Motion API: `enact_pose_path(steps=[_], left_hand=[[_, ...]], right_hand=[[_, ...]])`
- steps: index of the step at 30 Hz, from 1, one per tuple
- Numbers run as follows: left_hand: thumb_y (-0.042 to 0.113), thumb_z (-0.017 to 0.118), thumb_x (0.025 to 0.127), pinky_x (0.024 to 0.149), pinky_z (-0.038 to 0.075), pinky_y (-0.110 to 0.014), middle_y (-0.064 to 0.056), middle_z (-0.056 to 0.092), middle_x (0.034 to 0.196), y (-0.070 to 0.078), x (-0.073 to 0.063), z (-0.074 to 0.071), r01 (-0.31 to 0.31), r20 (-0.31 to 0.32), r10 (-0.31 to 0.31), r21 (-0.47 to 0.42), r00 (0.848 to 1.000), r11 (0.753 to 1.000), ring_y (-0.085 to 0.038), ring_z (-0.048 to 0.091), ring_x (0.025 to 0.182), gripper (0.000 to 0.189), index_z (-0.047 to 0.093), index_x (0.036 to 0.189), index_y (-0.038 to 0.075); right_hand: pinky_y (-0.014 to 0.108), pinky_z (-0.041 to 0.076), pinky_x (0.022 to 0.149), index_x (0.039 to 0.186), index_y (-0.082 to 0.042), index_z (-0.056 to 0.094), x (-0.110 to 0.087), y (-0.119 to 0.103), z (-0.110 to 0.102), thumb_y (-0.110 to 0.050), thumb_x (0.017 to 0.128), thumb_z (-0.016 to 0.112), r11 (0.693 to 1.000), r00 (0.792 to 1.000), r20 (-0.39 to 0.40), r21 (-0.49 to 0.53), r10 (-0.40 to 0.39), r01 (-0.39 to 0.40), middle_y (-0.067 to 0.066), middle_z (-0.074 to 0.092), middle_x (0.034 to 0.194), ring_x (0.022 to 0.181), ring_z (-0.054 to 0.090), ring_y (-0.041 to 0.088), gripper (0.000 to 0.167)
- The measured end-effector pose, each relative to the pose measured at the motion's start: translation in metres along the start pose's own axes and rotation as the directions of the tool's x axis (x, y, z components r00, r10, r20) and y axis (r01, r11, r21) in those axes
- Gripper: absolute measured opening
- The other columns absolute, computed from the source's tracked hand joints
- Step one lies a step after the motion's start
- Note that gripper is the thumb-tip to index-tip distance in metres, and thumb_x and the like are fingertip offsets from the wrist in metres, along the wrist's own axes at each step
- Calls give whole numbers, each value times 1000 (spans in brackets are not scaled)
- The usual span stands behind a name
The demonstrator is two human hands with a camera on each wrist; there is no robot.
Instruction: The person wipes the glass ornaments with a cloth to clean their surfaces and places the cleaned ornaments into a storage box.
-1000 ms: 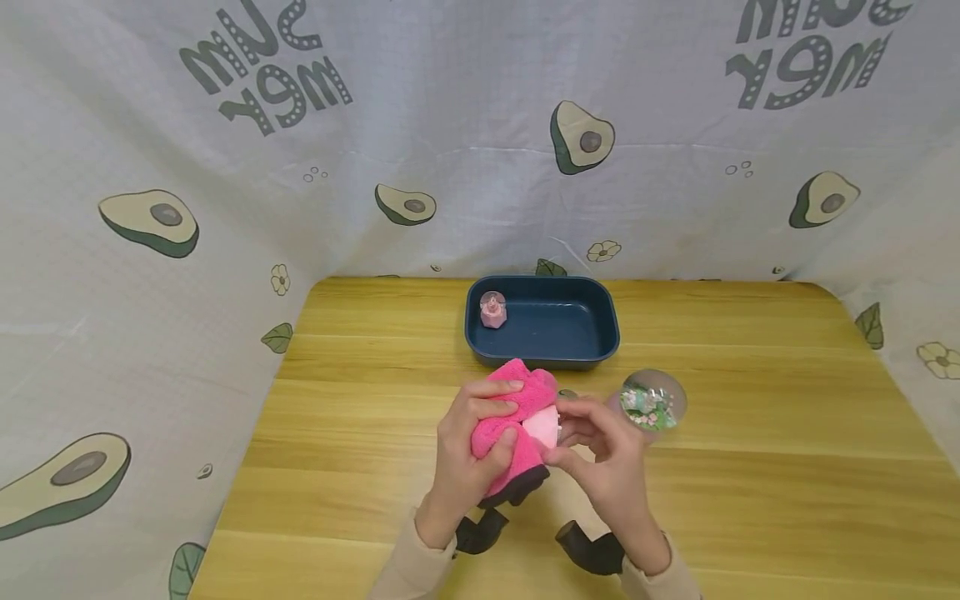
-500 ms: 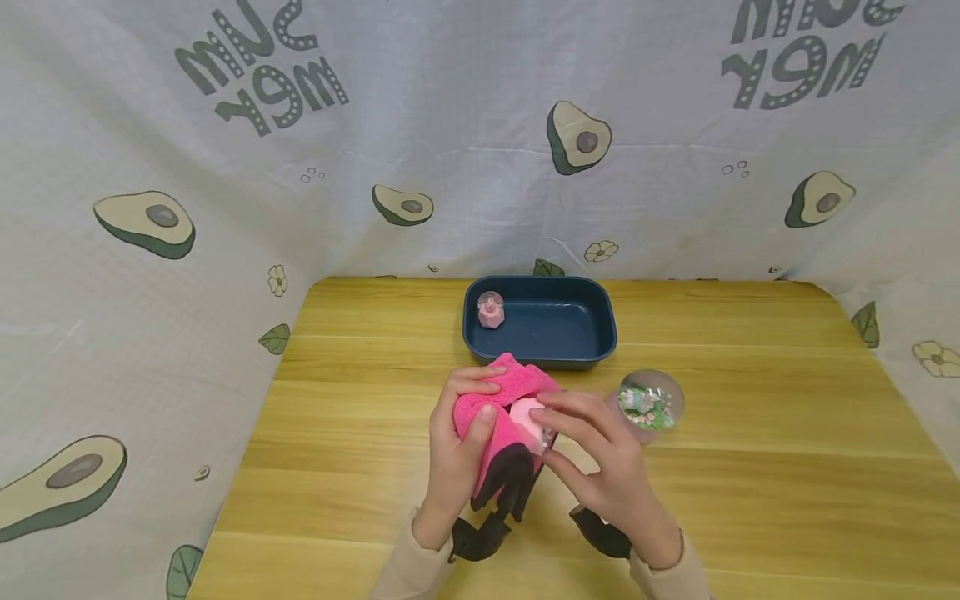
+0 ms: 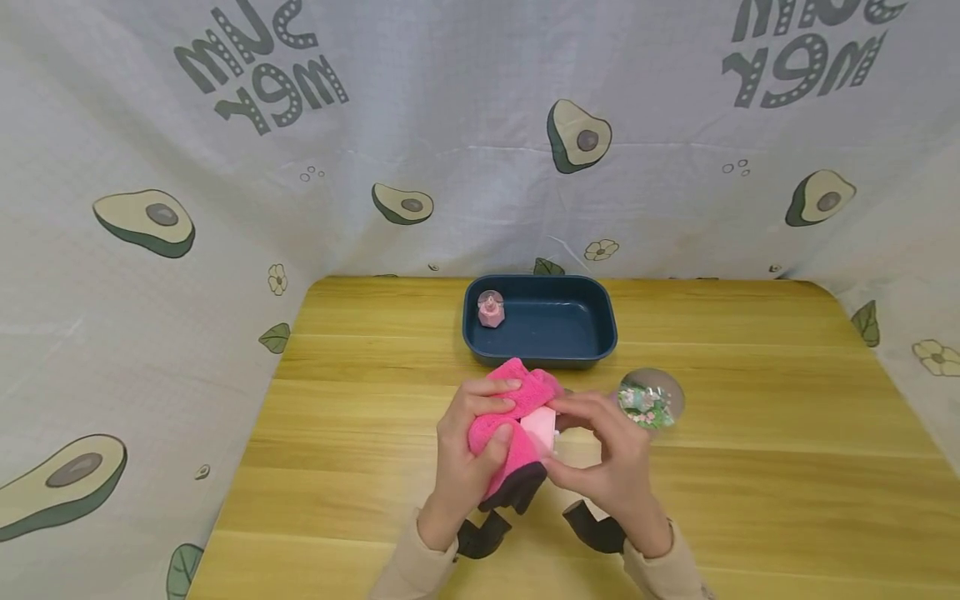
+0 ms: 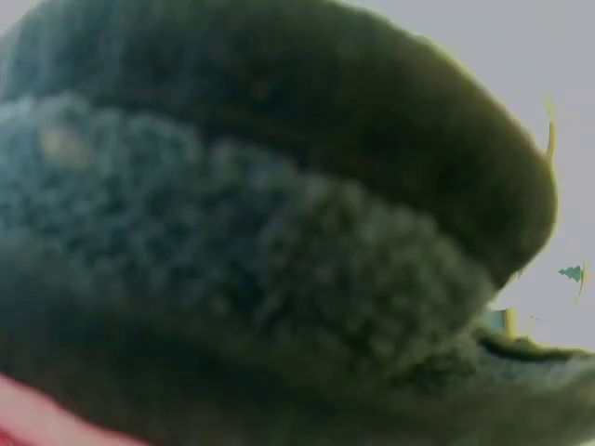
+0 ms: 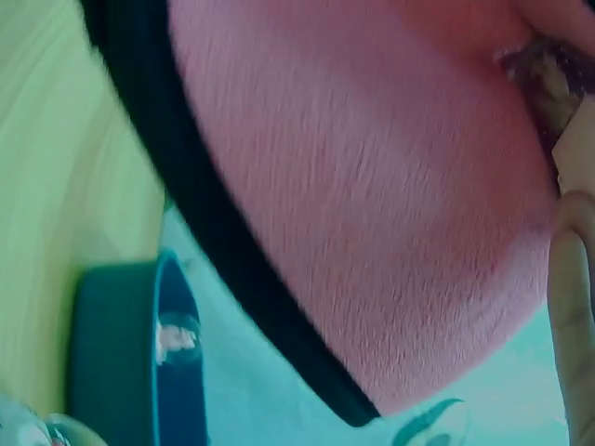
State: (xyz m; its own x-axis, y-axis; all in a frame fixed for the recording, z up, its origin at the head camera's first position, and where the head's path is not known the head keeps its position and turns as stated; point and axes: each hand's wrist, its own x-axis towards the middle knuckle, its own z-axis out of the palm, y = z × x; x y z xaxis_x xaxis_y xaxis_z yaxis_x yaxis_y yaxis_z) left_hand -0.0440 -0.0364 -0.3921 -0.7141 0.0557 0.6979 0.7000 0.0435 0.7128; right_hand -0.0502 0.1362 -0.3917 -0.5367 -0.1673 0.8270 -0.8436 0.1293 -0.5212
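Observation:
In the head view my left hand [image 3: 468,442] grips a bunched pink cloth [image 3: 510,454] with black edging. Wrapped partly in that cloth is a light pink object [image 3: 538,429] with a pale, flat face; its exact kind is hidden. My right hand [image 3: 611,450] pinches it between thumb and fingers from the right side. Seen from the right wrist, the cloth [image 5: 372,204] fills the middle, while the object [image 5: 578,153] shows at the right edge, with a clear, shiny part beside it. Dark, blurred cloth folds [image 4: 279,242] cover most of the left wrist view.
A dark blue tray [image 3: 558,363] stands at the back of the wooden table [image 3: 360,433], holding a small pink item with a clear top [image 3: 491,310] at its left end. Right of my hands sits a clear dome with flowers inside [image 3: 651,402]. A printed curtain [image 3: 465,108] hangs behind.
Half a second ago both hands turned the cloth and pink object, and the cloth swung left; now they are back near their earlier pose. The tray and dome stay put.

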Motion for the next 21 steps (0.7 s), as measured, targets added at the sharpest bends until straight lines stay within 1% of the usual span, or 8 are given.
enact_pose_path(steps=[2, 4, 6, 8, 11, 15, 19, 21], left_hand=[[29, 52, 95, 85, 53, -38, -16, 59, 112, -2, 0, 0, -60, 6, 60, 27, 998, 998, -27, 58, 105, 26, 54, 100, 4], [30, 51, 96, 84, 53, -38, -16, 59, 112, -3, 1, 0, -118, 13, 118, 54, 993, 992, -27, 58, 104, 26, 53, 100, 4], [31, 51, 96, 84, 53, -38, -16, 59, 112, -4, 1, 0, -163, 15, 162, 81, 987, 983, -27, 58, 103, 26, 53, 100, 5], [31, 52, 96, 83, 54, -37, -16, 59, 111, -5, 2, 0, -187, 7, 187, 104, 982, 977, -27, 58, 103, 27, 53, 101, 5], [33, 53, 96, 83, 54, -38, -16, 58, 113, -5, 2, -1, -177, -18, 180, 116, 983, 977, -27, 58, 104, 29, 52, 102, 5], [36, 55, 94, 82, 54, -39, -16, 56, 117, -6, 2, -1, -142, -56, 148, 96, 987, 985, -27, 56, 109, 34, 51, 105, 4], [37, 56, 93, 82, 54, -38, -16, 55, 120, -8, 2, -3, -123, -95, 131, 86, 987, 989, -27, 54, 112, 36, 51, 107, 3], [37, 57, 93, 82, 54, -37, -16, 54, 121, -8, 2, -4, -106, -113, 115, 81, 987, 991, -27, 53, 113, 38, 50, 107, 3]], right_hand=[[17, 53, 70, 97, 16, 60, -3, 0, 2, -28, 81, 76, 998, 999, -22, 49, 47, -46, 18, 63, 91, 75, 61, 12, 50], [17, 53, 68, 97, 17, 58, -5, -1, 4, -27, 81, 76, 990, 994, -40, 94, 105, -101, 15, 63, 92, 74, 62, 10, 50], [18, 54, 66, 98, 17, 57, -7, -3, 6, -25, 81, 76, 974, 983, -48, 150, 176, -167, 12, 64, 95, 72, 63, 8, 49], [19, 54, 65, 98, 17, 56, -8, -6, 8, -21, 81, 76, 950, 967, -48, 204, 251, -237, 7, 65, 97, 71, 64, 7, 46], [21, 55, 64, 97, 17, 55, -8, -10, 11, -7, 80, 76, 903, 931, -40, 260, 363, -341, 2, 66, 98, 72, 67, 8, 36], [23, 56, 67, 98, 14, 56, -9, -12, 13, 4, 77, 72, 857, 896, -45, 316, 441, -407, 5, 67, 95, 75, 70, 13, 28], [25, 56, 63, 102, 2, 61, -9, -14, 14, 4, 79, 69, 833, 877, -61, 349, 476, -429, 7, 66, 98, 77, 70, 15, 25], [24, 56, 62, 104, -1, 61, -10, -13, 13, 5, 79, 67, 820, 873, -73, 387, 483, -421, 8, 66, 99, 78, 69, 15, 25]])
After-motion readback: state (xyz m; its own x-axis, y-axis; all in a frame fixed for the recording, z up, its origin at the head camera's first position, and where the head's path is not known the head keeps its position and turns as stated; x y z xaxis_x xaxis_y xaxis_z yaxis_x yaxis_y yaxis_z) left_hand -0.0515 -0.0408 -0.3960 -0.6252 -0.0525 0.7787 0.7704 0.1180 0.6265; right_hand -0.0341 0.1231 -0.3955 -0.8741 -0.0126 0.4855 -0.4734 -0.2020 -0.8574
